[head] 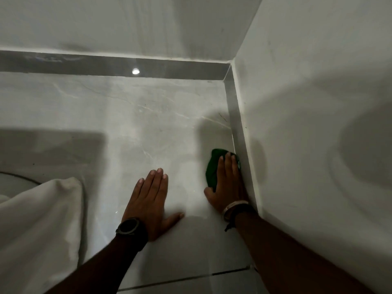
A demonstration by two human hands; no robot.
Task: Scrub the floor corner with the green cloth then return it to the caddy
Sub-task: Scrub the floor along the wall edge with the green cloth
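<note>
The green cloth [213, 170] lies bunched on the pale marble floor, tight against the skirting of the right wall. My right hand [228, 181] presses flat on top of it, fingers covering most of the cloth. My left hand [151, 200] rests palm down on the bare floor to the left, fingers together, holding nothing. The floor corner [228, 78] where the two walls meet is farther ahead of the cloth. No caddy is in view.
A white fabric [40, 225] hangs in at the lower left. The right wall [318, 124] runs close along my right arm. A grey skirting strip [106, 65] lines the far wall. A tile joint [191, 277] crosses the floor near me.
</note>
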